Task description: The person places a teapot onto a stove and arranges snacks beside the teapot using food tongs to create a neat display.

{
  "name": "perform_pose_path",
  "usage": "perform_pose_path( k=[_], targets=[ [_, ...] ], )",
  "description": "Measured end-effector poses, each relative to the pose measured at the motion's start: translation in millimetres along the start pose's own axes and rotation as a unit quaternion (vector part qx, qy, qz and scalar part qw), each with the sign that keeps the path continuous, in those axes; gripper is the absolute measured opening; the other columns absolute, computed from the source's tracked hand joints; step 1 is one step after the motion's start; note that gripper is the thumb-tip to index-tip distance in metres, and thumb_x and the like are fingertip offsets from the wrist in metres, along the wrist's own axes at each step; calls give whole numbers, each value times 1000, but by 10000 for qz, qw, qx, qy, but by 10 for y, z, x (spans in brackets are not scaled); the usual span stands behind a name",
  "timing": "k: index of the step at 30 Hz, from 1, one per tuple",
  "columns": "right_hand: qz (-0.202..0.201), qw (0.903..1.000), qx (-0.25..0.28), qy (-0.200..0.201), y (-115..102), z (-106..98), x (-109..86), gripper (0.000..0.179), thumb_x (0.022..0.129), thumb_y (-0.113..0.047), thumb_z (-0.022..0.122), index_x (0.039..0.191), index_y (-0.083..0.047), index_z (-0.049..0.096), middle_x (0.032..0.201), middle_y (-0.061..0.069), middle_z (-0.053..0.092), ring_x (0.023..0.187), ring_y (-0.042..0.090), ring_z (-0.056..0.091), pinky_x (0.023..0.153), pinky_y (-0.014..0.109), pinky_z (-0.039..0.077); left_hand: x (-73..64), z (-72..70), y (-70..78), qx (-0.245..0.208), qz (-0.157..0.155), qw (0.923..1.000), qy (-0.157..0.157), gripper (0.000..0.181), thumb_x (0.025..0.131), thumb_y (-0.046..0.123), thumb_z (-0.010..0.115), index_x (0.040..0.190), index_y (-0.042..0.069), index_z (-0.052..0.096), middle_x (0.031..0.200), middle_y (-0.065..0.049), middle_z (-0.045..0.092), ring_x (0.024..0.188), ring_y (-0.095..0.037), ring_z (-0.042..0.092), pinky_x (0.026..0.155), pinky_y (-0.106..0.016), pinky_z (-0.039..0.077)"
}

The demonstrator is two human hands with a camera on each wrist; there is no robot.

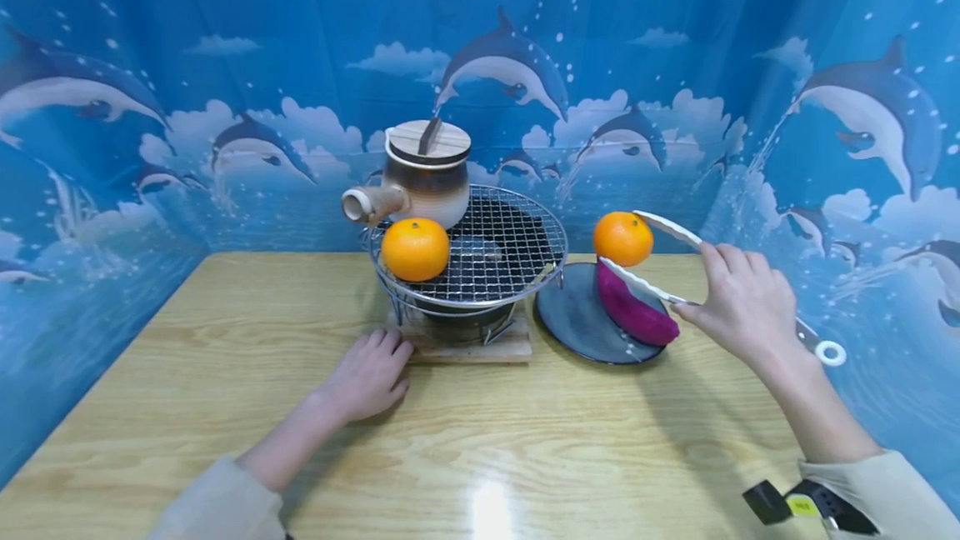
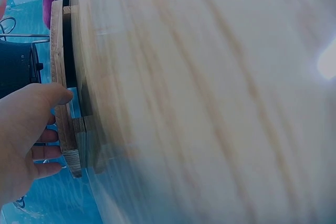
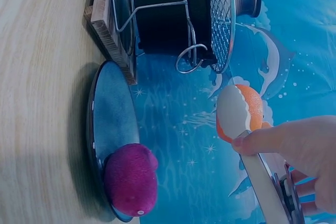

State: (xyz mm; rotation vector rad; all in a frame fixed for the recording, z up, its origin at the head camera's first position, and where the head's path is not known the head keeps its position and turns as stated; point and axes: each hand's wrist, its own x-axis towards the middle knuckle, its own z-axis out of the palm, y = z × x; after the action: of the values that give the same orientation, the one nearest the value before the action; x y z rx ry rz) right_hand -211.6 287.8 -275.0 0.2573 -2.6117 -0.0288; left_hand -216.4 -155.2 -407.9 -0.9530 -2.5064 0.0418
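Observation:
My right hand [image 1: 746,298] grips metal tongs [image 1: 651,286] with pale scalloped tips. Between the tips, an orange tangerine [image 1: 624,238] is held in the air above a dark plate [image 1: 558,307]. A purple sweet potato [image 1: 637,315] lies on that plate, below the tangerine. At the left end of the wooden board [image 1: 472,352] under the grill, my left hand [image 1: 367,377] holds the board's edge. The left wrist view shows the thumb [image 2: 62,96] on one side of the board and the other fingers curled at its end.
A round wire grill grate [image 1: 517,232] tops a dark stove [image 3: 163,14] on the board. On the grate stand a side-handled teapot [image 1: 438,190] with a wooden lid and a second tangerine [image 1: 415,250]. A blue dolphin curtain [image 1: 315,40] encloses the wooden table [image 1: 187,373].

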Motion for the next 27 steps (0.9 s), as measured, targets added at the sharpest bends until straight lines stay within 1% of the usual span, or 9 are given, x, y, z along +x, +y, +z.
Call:
perform_pose_path(
  k=[7,12,20,27],
  targets=[
    [-16,10000,-60,46,-32,-62,4,84,60,-30,84,125,8,46,112,28,50,96,47,45,70,56,41,11,-27,9,24,-20,9999,-101,28,73,21,67,89,3,54,85,-13,50,77,-30,49,67,-42,43],
    [-60,9999,-70,100,-79,-105,-3,84,59,-29,84,125,7,47,114,28,50,98,47,45,71,56,41,10,-35,16,7,-27,9999,-122,28,73,21,68,89,3,54,86,-13,50,78,-30,50,68,-42,44],
    [-218,9991,-11,366,-148,-164,-9,82,57,-28,85,123,6,49,113,26,52,97,45,46,70,55,41,11,-13,2,84,40,10000,-34,28,73,23,67,88,3,54,85,-13,50,77,-29,50,67,-42,44],
    [-403,9973,-52,606,-191,-203,-7,83,54,-27,86,122,5,51,112,25,53,96,44,48,69,54,42,11,-13,2,46,37,10000,-27,28,73,22,67,88,3,54,85,-13,50,77,-30,50,67,-42,44]
  ],
)
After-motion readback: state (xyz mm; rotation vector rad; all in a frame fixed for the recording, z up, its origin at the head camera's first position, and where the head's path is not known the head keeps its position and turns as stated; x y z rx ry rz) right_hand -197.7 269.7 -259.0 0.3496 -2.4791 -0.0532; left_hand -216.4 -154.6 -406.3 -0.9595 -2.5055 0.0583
